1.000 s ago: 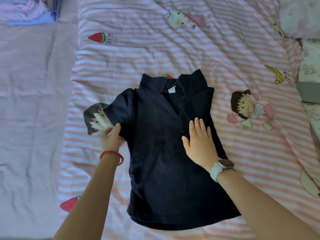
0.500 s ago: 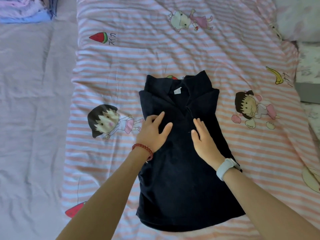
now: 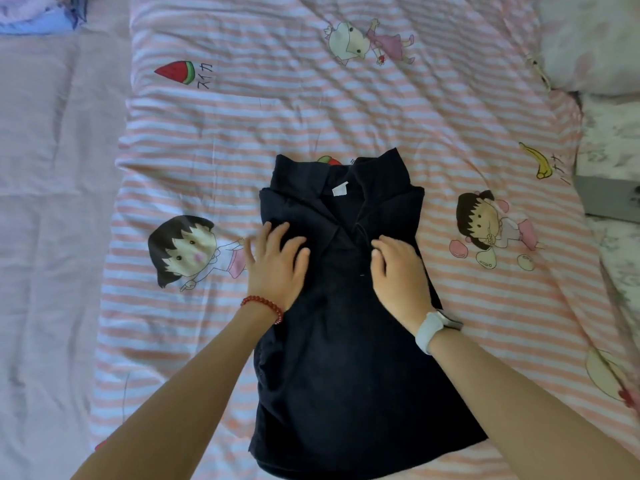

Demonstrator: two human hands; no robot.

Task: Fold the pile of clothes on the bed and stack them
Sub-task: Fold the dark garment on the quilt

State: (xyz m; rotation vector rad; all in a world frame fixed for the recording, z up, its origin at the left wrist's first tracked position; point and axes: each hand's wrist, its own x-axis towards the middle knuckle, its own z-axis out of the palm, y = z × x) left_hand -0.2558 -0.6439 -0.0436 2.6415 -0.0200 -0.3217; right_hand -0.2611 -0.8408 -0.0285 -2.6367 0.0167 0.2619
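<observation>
The dark polo shirt [image 3: 346, 323] lies collar-up mid-quilt [image 3: 242, 126], both sleeves tucked in, length unfolded; left hand [image 3: 275, 268] splayed flat on it, right hand [image 3: 401, 275] resting on it, fingers bent, pinching nothing as far as I can see; a stack [image 3: 34, 15], perhaps folded clothes, sits far-left; nothing obstructs.

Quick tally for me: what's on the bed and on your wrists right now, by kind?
Navy shirt: 1
Striped quilt: 1
Stack of folded clothes, top left: 1
Pillow, top right: 1
Red bracelet, left wrist: 1
White watch, right wrist: 1
Hands on the shirt: 2, left and right
Total: 8
</observation>
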